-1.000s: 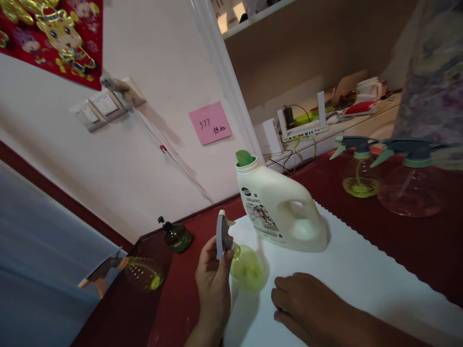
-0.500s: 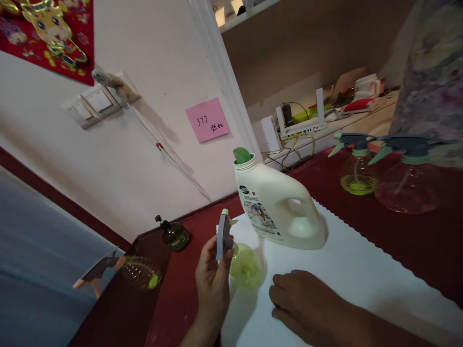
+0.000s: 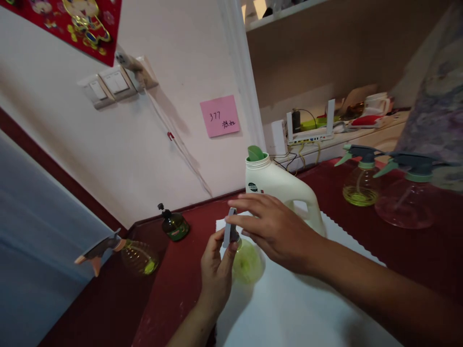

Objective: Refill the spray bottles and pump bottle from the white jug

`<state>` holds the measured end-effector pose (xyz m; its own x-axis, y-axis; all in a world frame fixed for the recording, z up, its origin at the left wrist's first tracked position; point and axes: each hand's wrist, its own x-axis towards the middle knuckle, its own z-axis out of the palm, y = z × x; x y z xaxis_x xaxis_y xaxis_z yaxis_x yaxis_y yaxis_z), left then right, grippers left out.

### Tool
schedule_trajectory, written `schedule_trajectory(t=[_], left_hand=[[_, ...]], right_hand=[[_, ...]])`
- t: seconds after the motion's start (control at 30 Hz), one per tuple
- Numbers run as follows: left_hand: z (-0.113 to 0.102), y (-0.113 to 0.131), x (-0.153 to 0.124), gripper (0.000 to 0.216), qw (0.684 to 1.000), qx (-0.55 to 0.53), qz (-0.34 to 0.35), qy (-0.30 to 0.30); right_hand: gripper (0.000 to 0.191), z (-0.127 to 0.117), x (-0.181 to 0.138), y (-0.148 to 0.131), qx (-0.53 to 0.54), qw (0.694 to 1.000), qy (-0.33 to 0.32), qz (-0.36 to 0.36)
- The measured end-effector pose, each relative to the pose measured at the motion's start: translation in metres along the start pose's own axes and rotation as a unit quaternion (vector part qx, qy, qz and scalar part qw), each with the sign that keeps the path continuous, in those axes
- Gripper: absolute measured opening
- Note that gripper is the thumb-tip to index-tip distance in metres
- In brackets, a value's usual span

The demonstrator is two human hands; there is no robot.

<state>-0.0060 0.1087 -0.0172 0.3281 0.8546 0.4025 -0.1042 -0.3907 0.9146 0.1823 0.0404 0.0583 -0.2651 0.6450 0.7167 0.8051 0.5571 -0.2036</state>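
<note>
My left hand (image 3: 216,270) has its grip closed around the neck of a small green spray bottle (image 3: 247,261), which stands upright on the white mat (image 3: 289,308), long axis vertical. Its grey trigger head (image 3: 229,230) rises above my fingers, seen edge-on, so I cannot tell which way the nozzle points. My right hand (image 3: 277,231) reaches across from the right, fingers spread and loosely open, fingertips at the top of the trigger head; whether they grip it or only touch it I cannot tell.

Just behind my right hand stands a cream detergent jug (image 3: 285,190) with an open neck and a green spout, its handle toward the right. The mat lies on a dark red table (image 3: 173,294). To the left, an orange-trigger spray bottle (image 3: 123,253) lies tilted near the table edge, and a small dark green pump bottle (image 3: 174,225) stands by the wall. Far right stand two clear spray bottles (image 3: 383,185) with green collars. On the wall hangs a pink note (image 3: 220,115).
</note>
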Motion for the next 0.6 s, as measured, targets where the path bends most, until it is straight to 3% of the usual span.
schedule_trajectory(t=[0.17, 0.43, 0.6], left_hand=[[0.003, -0.005, -0.001, 0.030, 1.000, -0.011, 0.004, 0.023], [0.005, -0.010, -0.002, 0.031, 0.999, -0.046, -0.020, 0.016], [0.004, -0.014, -0.006, 0.043, 0.997, -0.055, -0.034, 0.031]], right_hand=[[0.026, 0.017, 0.031, 0.015, 0.022, 0.989, -0.141, -0.034], [0.023, 0.020, 0.031, 0.014, 0.021, 0.988, -0.154, -0.021], [0.025, 0.023, 0.029, 0.013, 0.007, 0.988, -0.153, -0.014]])
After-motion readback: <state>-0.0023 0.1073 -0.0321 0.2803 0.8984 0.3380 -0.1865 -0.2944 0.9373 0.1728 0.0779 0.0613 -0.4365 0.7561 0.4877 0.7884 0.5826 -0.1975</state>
